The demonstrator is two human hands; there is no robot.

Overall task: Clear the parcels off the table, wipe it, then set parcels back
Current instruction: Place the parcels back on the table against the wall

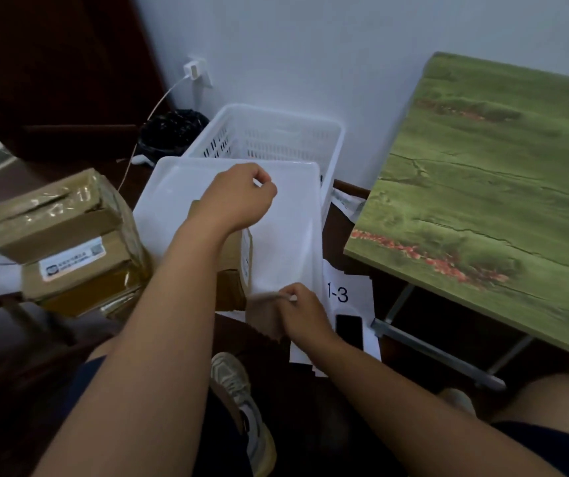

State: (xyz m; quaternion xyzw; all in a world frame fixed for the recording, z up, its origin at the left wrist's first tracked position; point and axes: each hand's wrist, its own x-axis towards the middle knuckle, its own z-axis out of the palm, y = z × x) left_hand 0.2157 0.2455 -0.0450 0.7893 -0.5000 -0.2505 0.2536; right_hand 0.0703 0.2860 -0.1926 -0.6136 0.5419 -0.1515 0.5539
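Parcels off, green counter point(503, 187) bare.
Left hand point(241, 197) curled, apparently empty, above tray point(286, 235); right hand point(296, 311) pinches blurred cloth point(264, 315), counter rightward.

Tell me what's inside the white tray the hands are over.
One brown cardboard parcel lies in the white tray, its label facing right. The left forearm covers the tray's left part, so anything there is hidden.

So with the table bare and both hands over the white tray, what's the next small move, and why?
Probably lift the parcel out of the white tray toward the green table: the table top shows no parcels, and the left hand hovers curled just above that box.
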